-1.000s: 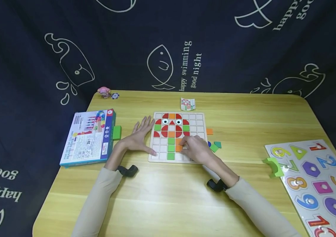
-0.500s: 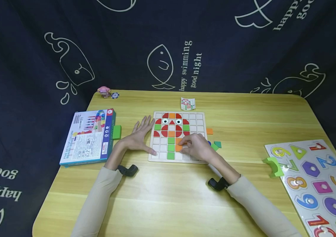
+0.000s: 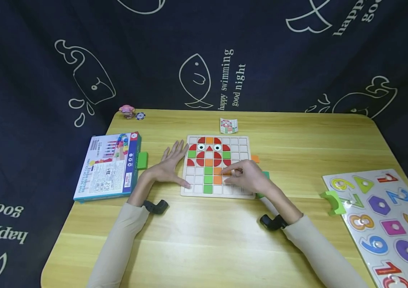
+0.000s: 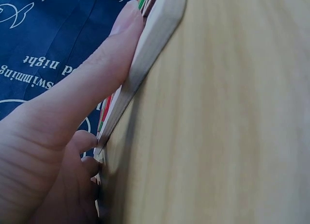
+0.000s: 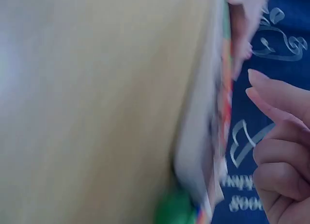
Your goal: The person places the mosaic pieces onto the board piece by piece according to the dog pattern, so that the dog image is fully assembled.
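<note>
A square wooden grid board (image 3: pixel 218 196) lies on the table, with red, green and orange tiles forming a face-topped figure. My left hand (image 3: pixel 168 170) spreads along the board's left side, thumb on the near left corner and fingertips at the upper edge. In the left wrist view the thumb (image 4: pixel 87 73) presses against the board's side (image 4: pixel 155 44). My right hand (image 3: pixel 249 176) is over the board's right half, beside two orange tiles (image 3: pixel 217 180). Thumb and index finger are apart in the head view; the right wrist view shows nothing between the fingertips (image 5: pixel 259 81), other fingers curled.
A pattern card (image 3: pixel 229 126) lies behind the board. Loose orange (image 3: pixel 255 159) and green pieces (image 3: pixel 266 175) sit to its right, partly hidden. A toy box (image 3: pixel 108 168) and green block (image 3: pixel 143 160) stand left; a number puzzle (image 3: pixel 384 224) and green arch block (image 3: pixel 333 203) lie right.
My right hand has drawn back to the right from the two orange tiles, its thumb and index finger parting and uncovering them more. The left hand has stayed in place.
</note>
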{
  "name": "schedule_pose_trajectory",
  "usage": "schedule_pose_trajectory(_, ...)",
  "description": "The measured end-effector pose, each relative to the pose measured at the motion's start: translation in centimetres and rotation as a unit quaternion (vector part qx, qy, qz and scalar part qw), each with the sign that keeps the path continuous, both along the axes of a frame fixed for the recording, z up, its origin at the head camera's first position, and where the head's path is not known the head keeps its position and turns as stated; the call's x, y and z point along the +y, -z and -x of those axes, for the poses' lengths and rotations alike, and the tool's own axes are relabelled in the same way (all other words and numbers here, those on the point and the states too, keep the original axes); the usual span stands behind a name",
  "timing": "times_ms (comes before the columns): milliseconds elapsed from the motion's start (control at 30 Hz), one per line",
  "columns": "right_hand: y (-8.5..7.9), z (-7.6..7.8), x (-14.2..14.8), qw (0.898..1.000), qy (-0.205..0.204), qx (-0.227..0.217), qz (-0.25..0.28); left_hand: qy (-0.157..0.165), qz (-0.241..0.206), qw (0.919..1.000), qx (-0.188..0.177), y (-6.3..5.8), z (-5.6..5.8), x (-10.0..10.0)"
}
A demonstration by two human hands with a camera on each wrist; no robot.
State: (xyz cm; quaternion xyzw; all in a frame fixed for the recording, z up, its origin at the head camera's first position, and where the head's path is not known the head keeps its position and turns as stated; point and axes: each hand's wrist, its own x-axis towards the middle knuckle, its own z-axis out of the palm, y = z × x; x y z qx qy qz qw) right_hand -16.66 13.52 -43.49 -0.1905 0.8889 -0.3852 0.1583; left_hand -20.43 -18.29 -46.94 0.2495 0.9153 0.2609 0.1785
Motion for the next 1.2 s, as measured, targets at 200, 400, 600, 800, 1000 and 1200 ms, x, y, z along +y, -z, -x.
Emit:
schedule_pose_trajectory(200, -0.8, 0.1, 5.3, 0.996, 0.080, 0.029, -0.024, -0.002, -0.001, 1.0000, -0.005, -0.1, -0.1, 0.0)
schedule_pose_trajectory(400, 0.0, 1.8, 8.7, 0.989, 0.144, 0.026, -0.037, -0.007, 0.006, 0.9999, 0.004, -0.1, -0.1, -0.4)
schedule_pose_trajectory(600, 0.8, 3.4, 8.5, 0.986, 0.157, -0.001, -0.051, 0.003, -0.003, 1.0000, 0.003, 0.0, -0.1, -0.2)
schedule_pose_trajectory(800, 1.0, 4.2, 8.0, 0.984, 0.171, -0.032, -0.047, -0.004, 0.003, 1.0000, -0.002, 0.0, -0.1, 0.1)
schedule_pose_trajectory(1000, 0.9, 4.6, 8.1, 0.986, 0.147, -0.038, -0.073, -0.005, 0.005, 1.0000, -0.001, -0.2, -0.2, 0.1)
schedule_pose_trajectory(1200, 0.4, 4.3, 7.7, 0.989, 0.124, 0.000, -0.079, -0.001, 0.004, 1.0000, 0.002, -0.1, -0.2, 0.1)
